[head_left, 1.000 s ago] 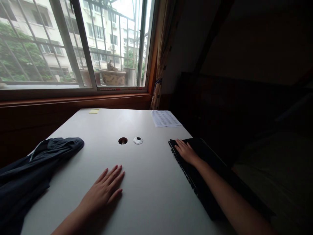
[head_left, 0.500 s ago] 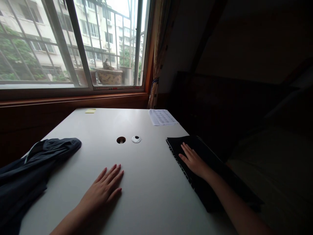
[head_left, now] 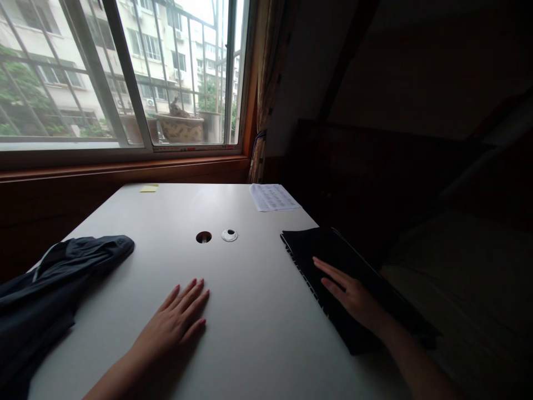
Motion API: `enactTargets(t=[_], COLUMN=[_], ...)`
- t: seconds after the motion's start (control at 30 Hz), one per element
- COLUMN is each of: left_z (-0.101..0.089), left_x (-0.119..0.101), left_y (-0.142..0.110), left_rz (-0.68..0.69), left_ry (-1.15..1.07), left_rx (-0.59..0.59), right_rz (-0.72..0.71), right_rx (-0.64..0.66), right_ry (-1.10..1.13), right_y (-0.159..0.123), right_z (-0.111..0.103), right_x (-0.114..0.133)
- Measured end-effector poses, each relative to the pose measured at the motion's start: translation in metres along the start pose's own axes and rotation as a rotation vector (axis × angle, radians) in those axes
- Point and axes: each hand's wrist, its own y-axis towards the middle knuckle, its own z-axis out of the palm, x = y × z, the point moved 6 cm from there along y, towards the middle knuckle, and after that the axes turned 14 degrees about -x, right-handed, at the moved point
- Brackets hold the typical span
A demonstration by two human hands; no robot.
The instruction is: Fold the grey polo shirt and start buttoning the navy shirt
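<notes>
My left hand (head_left: 177,316) lies flat on the white table (head_left: 250,289), palm down with its fingers spread, holding nothing. Over the black cloth (head_left: 306,241) at the table's right side is my right hand (head_left: 352,297), turned partly on edge with fingers stretched out and the thumb apart. Whether it touches the cloth I cannot tell. The cloth is spread flat, with white marks along its left edge. To the left of my left hand, a dark blue-grey garment (head_left: 83,261) lies crumpled and hangs past the table's left side.
Toward the table's middle are a round cable hole (head_left: 204,237) and its white cover (head_left: 229,235). Printed papers (head_left: 275,198) lie at the far right corner, a yellow sticky note (head_left: 149,188) at the far left. A barred window (head_left: 179,72) and a curtain (head_left: 259,150) stand behind.
My right hand has drawn back toward me and rolled from palm down partly onto its edge. My left hand stays in place. The view has shifted slightly.
</notes>
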Motion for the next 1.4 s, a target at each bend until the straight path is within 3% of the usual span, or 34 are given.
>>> enactTargets(t=[0.1, 0.3, 0.53, 0.63, 0.7, 0.9, 1.0, 1.17, 1.4], left_z=[0.002, 0.005, 0.005, 0.003, 0.002, 0.001, 0.001, 0.0, 0.002], left_x=[0.001, 0.003, 0.003, 0.003, 0.002, 0.001, 0.001, 0.001, 0.001], left_y=[-0.001, -0.004, -0.004, -0.004, -0.004, -0.003, -0.003, -0.003, -0.003], left_rz=[0.002, 0.024, 0.039, 0.035, 0.037, 0.053, 0.057, 0.056, 0.061], left_ry=[0.011, 0.004, 0.009, -0.005, -0.009, 0.023, 0.038, 0.026, 0.039], left_rx=[-0.001, -0.047, -0.061, -0.07, -0.076, -0.069, -0.067, -0.086, -0.079], right_rz=[0.023, 0.081, 0.348, 0.35, 0.281, 0.032, 0.079, 0.203, 0.259], right_rx=[-0.04, 0.088, -0.05, -0.129, -0.161, -0.002, 0.019, 0.001, -0.037], right_ry=[-0.22, -0.58, -0.704, -0.728, -0.722, -0.612, -0.617, -0.653, -0.669], right_y=[0.031, 0.09, 0.113, 0.115, 0.118, 0.129, 0.135, 0.141, 0.133], right_z=[-0.002, 0.017, -0.025, -0.034, -0.029, 0.019, 0.023, 0.009, 0.01], right_x=[-0.045, -0.13, -0.186, -0.184, -0.172, -0.142, -0.15, -0.17, -0.163])
